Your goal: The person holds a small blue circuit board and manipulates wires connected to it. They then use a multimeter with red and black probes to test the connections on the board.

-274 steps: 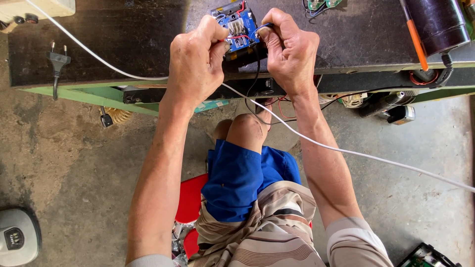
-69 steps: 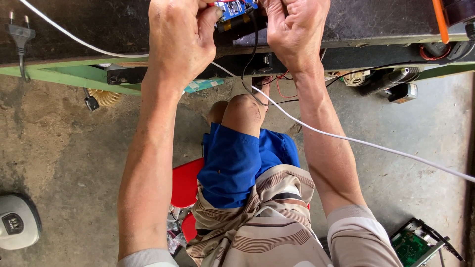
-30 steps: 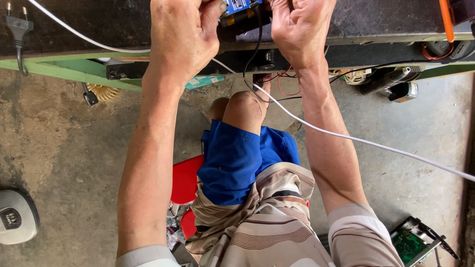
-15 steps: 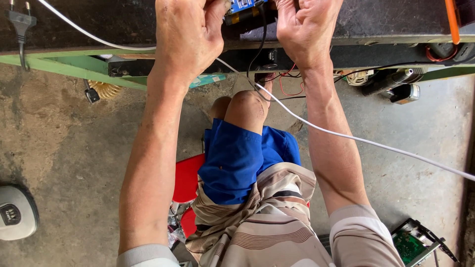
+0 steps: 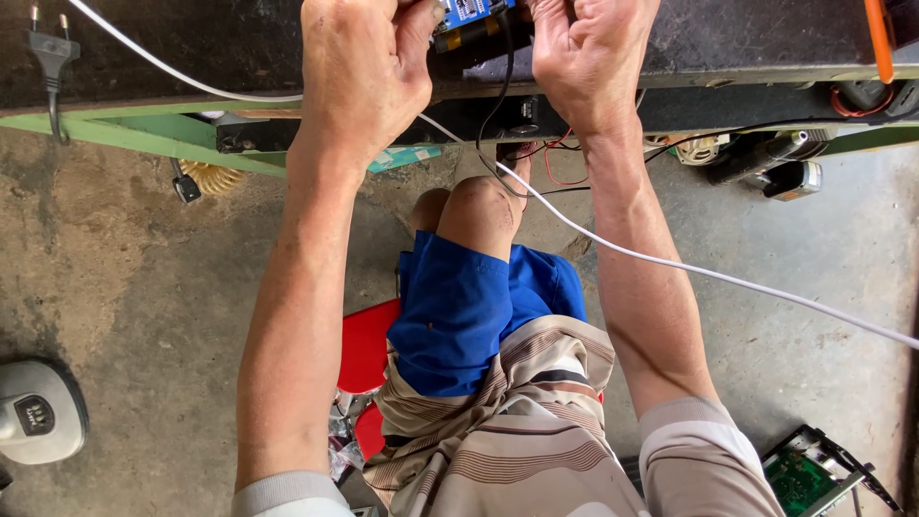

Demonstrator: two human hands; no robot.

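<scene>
Rough concrete floor (image 5: pixel 115 287) is spreading out beneath the dark counter (image 5: pixel 747 38) you are sitting at. You are curling your left hand (image 5: pixel 369 72) and right hand (image 5: pixel 593 57) shut around a small blue circuit board (image 5: pixel 469 11) between them, likely pinching both ends to steady it. A white cable (image 5: pixel 670 263) is running under your right wrist, and a black plug (image 5: pixel 50 53) is lying well left of your left hand.
</scene>
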